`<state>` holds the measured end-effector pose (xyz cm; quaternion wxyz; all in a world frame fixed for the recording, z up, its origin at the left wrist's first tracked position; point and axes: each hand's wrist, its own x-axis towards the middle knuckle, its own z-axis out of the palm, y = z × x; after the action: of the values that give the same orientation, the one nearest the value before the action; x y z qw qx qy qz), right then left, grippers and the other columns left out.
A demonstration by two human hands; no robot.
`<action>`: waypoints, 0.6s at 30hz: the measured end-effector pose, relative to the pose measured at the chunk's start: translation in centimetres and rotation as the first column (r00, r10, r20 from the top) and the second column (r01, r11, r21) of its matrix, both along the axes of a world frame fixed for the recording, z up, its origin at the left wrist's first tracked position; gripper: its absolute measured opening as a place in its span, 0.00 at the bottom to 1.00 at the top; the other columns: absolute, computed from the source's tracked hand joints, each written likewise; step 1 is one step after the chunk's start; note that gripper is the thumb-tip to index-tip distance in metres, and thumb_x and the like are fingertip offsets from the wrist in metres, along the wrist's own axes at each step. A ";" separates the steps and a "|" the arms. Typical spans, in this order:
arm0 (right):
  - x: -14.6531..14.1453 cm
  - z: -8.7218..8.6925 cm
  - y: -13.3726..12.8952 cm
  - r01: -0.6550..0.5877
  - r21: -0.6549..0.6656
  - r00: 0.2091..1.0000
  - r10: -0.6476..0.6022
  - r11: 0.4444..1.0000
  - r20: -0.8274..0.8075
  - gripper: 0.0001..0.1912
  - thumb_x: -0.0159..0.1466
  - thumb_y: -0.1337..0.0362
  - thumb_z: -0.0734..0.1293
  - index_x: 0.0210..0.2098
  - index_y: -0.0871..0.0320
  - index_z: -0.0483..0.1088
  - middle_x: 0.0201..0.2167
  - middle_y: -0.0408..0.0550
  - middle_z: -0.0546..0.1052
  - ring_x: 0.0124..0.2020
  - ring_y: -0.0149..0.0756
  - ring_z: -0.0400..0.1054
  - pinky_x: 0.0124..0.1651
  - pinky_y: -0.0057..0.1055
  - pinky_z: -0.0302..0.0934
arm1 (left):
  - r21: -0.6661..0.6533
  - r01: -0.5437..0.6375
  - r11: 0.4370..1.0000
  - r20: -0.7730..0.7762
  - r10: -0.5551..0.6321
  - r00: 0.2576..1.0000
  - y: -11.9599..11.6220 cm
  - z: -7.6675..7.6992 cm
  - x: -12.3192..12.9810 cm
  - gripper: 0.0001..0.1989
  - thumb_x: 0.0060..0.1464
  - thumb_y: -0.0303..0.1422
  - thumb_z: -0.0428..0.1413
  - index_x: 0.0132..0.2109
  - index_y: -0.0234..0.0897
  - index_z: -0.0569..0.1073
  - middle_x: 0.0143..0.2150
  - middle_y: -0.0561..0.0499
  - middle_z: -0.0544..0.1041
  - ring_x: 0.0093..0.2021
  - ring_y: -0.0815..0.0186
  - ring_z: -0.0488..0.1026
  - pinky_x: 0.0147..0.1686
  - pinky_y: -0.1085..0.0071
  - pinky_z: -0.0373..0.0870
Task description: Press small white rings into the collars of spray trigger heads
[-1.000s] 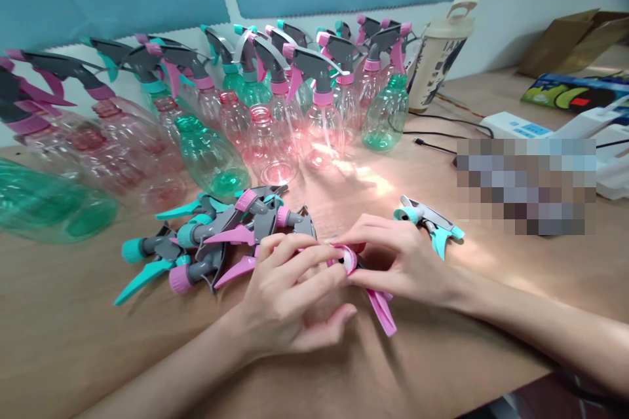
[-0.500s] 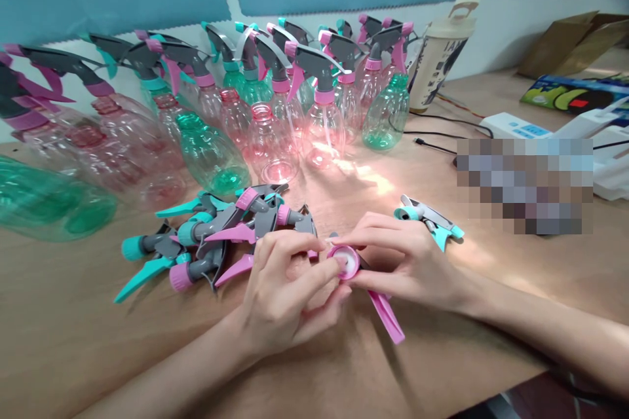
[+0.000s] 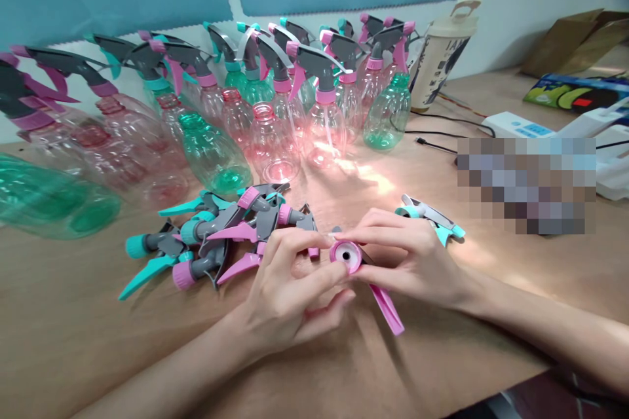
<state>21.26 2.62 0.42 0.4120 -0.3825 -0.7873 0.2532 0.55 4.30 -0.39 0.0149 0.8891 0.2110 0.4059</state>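
Between my two hands is a pink-and-grey spray head, its pink collar turned up toward me. A white disc with a dark hole in its middle shows inside the collar. My right hand is closed on the spray head from the right; its pink trigger sticks out below those fingers. From the left, fingertips of my left hand hold the collar's rim at top and bottom, with the other fingers curled. A loose heap of grey spray heads with pink or teal parts lies just left of my left hand.
Behind stand several pink and green bottles, some with spray heads on. A teal-and-grey spray head lies beyond my right hand. Farther right are a cream tumbler, black cables, a white power strip and a cardboard box.
A left fingertip that pressed inside the pink collar has drawn back to its lower rim, uncovering the white disc and its hole. My right hand keeps its hold.
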 end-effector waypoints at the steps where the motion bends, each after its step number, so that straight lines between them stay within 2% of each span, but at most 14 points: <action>1: -0.1 0.0 0.0 -0.010 -0.009 1.000 0.010 1.000 -0.002 0.16 0.58 0.65 0.70 0.46 0.58 0.73 0.33 0.49 0.75 0.32 0.34 0.68 0.32 0.32 0.66 | -0.004 0.003 1.000 -0.007 -0.003 1.000 -0.1 0.0 0.0 0.07 0.52 0.31 0.57 0.39 0.38 0.74 0.44 0.45 0.66 0.42 0.59 0.65 0.41 0.60 0.67; 5: -0.2 0.2 -0.1 -0.035 -0.033 0.999 0.036 0.999 0.007 0.15 0.59 0.66 0.69 0.46 0.59 0.74 0.31 0.49 0.75 0.32 0.34 0.67 0.31 0.31 0.65 | -0.009 -0.013 1.000 -0.023 0.012 1.000 -0.2 0.0 0.1 0.08 0.52 0.32 0.57 0.41 0.39 0.74 0.45 0.45 0.66 0.43 0.59 0.65 0.41 0.60 0.67; 11: 0.0 -0.3 -0.2 -0.025 -0.061 0.998 0.028 0.998 0.048 0.17 0.59 0.61 0.69 0.47 0.60 0.73 0.30 0.48 0.75 0.30 0.34 0.67 0.30 0.31 0.63 | -0.013 -0.123 0.992 -0.048 0.122 0.991 0.2 0.4 0.3 0.09 0.54 0.37 0.55 0.42 0.39 0.72 0.42 0.45 0.66 0.42 0.57 0.66 0.39 0.58 0.68; 15: 0.0 -0.5 -0.2 -0.032 -0.054 0.998 0.035 0.998 0.057 0.17 0.59 0.62 0.69 0.48 0.58 0.73 0.30 0.47 0.74 0.30 0.33 0.67 0.30 0.30 0.62 | -0.033 -0.096 0.995 0.004 0.096 0.995 0.2 0.2 0.2 0.08 0.53 0.35 0.55 0.41 0.39 0.71 0.39 0.46 0.65 0.38 0.59 0.65 0.35 0.60 0.67; 18: 0.1 -0.4 -0.2 -0.022 -0.067 0.999 0.025 0.998 0.036 0.17 0.59 0.63 0.69 0.48 0.58 0.73 0.31 0.48 0.74 0.31 0.34 0.68 0.31 0.30 0.64 | -0.028 -0.024 0.999 0.029 0.025 0.999 0.0 0.0 0.1 0.09 0.53 0.35 0.55 0.41 0.38 0.73 0.40 0.45 0.65 0.38 0.59 0.64 0.35 0.59 0.66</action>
<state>21.33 2.41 -0.02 0.3814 -0.3913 -0.7904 0.2769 0.62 4.28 -0.35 0.0252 0.8800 0.2273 0.4162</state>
